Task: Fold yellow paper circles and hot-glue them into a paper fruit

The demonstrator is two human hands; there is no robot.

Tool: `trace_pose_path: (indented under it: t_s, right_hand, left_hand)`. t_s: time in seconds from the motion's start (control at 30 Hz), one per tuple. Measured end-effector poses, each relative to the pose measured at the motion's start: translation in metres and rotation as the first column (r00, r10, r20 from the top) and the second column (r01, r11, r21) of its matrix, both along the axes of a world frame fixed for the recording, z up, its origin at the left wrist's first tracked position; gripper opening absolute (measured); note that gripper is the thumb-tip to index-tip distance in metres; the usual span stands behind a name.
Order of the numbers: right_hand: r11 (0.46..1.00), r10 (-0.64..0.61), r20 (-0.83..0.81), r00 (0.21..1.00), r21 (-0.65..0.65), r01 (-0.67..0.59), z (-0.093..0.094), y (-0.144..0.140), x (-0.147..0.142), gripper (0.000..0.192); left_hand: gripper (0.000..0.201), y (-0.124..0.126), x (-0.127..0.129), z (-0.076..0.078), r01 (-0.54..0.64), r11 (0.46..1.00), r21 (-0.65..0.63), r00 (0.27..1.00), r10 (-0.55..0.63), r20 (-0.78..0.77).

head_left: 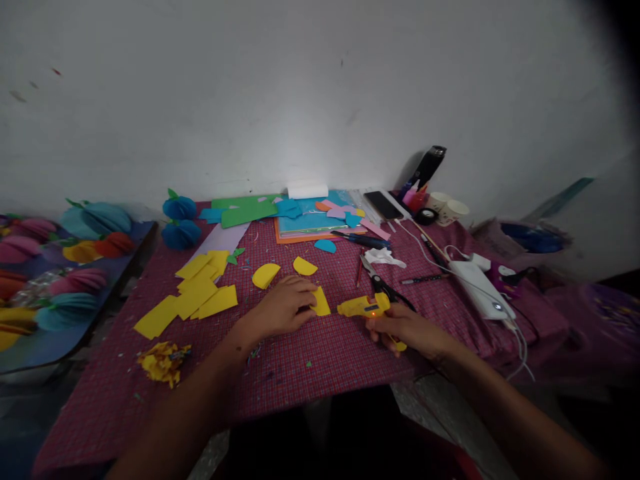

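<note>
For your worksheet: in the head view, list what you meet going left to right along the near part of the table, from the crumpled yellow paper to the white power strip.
crumpled yellow paper → left hand → yellow paper piece → yellow glue gun → right hand → white power strip

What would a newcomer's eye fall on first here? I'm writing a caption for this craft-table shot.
Probably the yellow glue gun in the right hand at the middle of the red checked cloth, its nozzle near a yellow paper piece under the left hand. Next, the yellow paper sheets to the left.
</note>
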State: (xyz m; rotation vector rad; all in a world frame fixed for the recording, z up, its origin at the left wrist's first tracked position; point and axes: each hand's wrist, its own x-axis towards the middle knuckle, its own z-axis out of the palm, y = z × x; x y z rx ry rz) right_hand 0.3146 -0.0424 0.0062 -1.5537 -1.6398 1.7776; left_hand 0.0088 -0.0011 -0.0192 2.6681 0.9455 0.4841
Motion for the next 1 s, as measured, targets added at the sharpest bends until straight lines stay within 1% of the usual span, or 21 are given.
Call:
trace_pose_path:
  t_s: [0.13, 0.33, 0.63, 1.0]
  right_hand:
    - [1.000, 0.003, 0.002, 1.000, 0.005, -0.003, -0.0014, 0.0002, 0.0006, 0.035]
    - [1.000, 0.021, -0.020, 1.000, -0.001, -0.021, -0.0062, 0.0024, 0.0023, 0.035]
    - [1.000, 0.028, -0.027, 0.999, 0.001, -0.028, -0.0019, 0.0018, 0.0014, 0.035]
    - [1.000, 0.015, -0.042, 0.999, 0.003, -0.015, -0.0062, 0.0023, 0.0020, 0.036]
  left_hand:
    - [0.010, 0.0007, -0.0001, -0.0015, 0.001, 1.000, 0.000, 1.000, -0.001, 0.002]
    - [0.011, 0.0003, 0.0010, 0.0010, 0.003, 1.000, -0.003, 1.000, -0.003, 0.005]
    - [0.010, 0.0001, 0.0007, 0.0014, 0.008, 1.000, 0.003, 1.000, -0.008, -0.009]
    - [0.012, 0.0011, 0.0001, -0.0019, 0.007, 1.000, 0.001, 1.000, -0.007, 0.005]
